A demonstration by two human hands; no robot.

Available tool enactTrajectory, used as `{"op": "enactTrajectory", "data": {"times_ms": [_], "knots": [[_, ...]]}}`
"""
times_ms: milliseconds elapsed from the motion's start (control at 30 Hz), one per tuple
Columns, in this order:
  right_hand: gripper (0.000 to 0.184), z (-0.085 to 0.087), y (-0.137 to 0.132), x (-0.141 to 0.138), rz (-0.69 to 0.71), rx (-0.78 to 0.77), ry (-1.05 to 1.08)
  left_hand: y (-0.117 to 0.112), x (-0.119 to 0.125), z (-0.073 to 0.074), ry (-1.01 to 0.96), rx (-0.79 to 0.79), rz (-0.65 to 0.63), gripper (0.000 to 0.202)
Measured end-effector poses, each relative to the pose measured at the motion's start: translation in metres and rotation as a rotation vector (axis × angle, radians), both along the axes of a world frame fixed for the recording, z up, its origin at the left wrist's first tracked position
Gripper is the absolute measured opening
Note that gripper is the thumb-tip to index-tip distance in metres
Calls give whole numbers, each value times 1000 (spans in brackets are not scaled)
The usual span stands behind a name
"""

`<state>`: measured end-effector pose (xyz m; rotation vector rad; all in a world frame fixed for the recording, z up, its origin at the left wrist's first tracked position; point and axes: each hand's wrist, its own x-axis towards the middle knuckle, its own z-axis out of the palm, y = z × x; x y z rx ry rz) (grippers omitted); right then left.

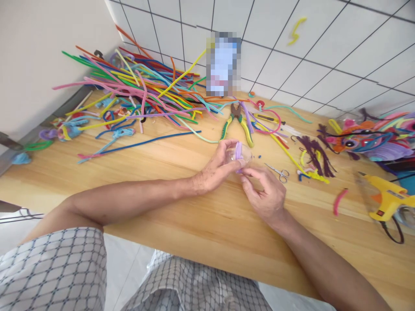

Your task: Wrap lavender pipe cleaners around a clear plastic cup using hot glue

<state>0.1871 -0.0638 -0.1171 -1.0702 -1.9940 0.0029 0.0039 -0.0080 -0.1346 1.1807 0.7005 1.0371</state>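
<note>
Held in my left hand (217, 166) is a clear plastic ball (247, 154), its fingers curled around the near side. A purple pipe cleaner (238, 150) runs over the ball like a band. My right hand (266, 192) is just below and to the right, thumb and forefinger pinched at the pipe cleaner's lower end by the ball; the fingertips partly hide that end. Behind the ball lie pliers (236, 116) with green and yellow handles. Small scissors (280, 172) rest to the right of the ball.
A large heap of coloured pipe cleaners (155, 86) fills the back left. A pixelated phone (223, 65) leans against the tiled wall. On the right are dark purple pieces (316, 151), a colourful pipe-cleaner figure (366, 138), a pink piece (339, 201) and a yellow glue gun (389, 194).
</note>
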Motion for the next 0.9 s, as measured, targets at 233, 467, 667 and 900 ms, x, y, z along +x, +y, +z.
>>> {"op": "enactTrajectory", "data": {"times_ms": [233,467,667,900], "knots": [[32,1,-1,0,30,1,15,0,1,0,0,5,18,56],[24,1,-2,1,31,-96,105,0,-1,-1,3,26,6,57],[22,-8,3,2,-81,-331,433,-3,-2,-1,1,45,-61,59],[32,-11,8,-2,-60,-391,483,-5,-3,-3,37,79,-65,60]]}}
